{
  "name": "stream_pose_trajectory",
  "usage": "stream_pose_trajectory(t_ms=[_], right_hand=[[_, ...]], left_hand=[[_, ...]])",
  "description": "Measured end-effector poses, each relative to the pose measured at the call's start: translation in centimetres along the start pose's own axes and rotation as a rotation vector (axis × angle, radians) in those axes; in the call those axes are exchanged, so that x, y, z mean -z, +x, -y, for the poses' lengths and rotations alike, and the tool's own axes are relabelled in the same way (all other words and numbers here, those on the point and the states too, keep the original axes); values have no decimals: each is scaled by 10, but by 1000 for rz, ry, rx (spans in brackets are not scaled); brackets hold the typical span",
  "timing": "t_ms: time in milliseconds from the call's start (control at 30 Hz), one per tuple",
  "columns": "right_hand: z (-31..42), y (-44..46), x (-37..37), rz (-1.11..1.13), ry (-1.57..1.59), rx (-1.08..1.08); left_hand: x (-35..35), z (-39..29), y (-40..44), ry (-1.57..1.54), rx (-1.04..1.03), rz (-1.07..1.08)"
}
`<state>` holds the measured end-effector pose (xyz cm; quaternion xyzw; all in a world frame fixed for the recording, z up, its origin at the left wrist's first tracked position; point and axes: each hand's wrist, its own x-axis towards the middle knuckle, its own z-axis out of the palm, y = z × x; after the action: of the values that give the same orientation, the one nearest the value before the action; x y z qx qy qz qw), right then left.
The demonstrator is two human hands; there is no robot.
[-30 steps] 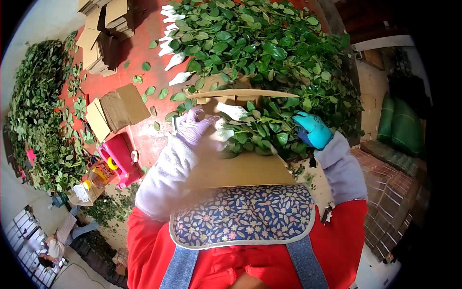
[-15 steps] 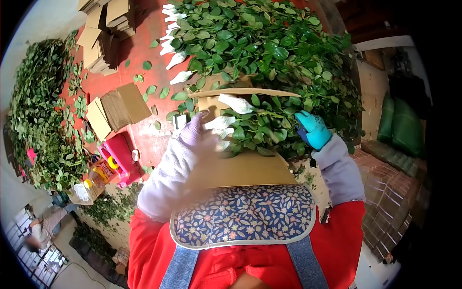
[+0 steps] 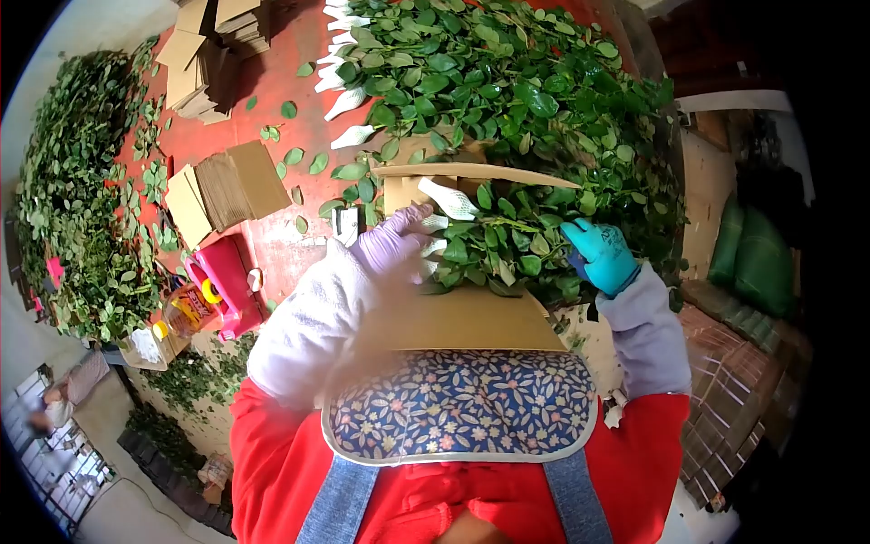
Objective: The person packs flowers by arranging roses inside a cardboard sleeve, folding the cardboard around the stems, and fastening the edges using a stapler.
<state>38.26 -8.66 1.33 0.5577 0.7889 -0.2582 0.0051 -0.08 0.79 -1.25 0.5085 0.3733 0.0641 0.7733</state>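
Note:
My left hand, in a purple glove, lies over the white-netted flower heads at the left end of a bunch. Its fingers are stretched out and touch the heads; part of the palm is blurred. Another netted flower head lies just above my fingertips. My right hand, in a teal glove with a dark blue part, is curled at the right side of the leafy stems. The bunch lies between a cardboard sheet near my apron and an upright cardboard edge behind.
A large heap of leafy stems with netted heads covers the back of the red table. Cardboard stacks, a pink container and a bottle stand at left. More foliage lies at far left.
My left hand has moved right and now covers part of the netted flower heads. My right hand has shifted slightly right and down, staying by the leafy stems.

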Motion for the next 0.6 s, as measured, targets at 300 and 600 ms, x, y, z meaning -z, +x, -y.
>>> stream_pose_trajectory(t_ms=[300, 600], right_hand=[[-3, 11, -18, 174, -162, -12], [-75, -46, -22, -310, 1575, -747]], left_hand=[[-7, 2, 8, 53, 154, 2], [-3, 27, 7, 945, -534, -199]])
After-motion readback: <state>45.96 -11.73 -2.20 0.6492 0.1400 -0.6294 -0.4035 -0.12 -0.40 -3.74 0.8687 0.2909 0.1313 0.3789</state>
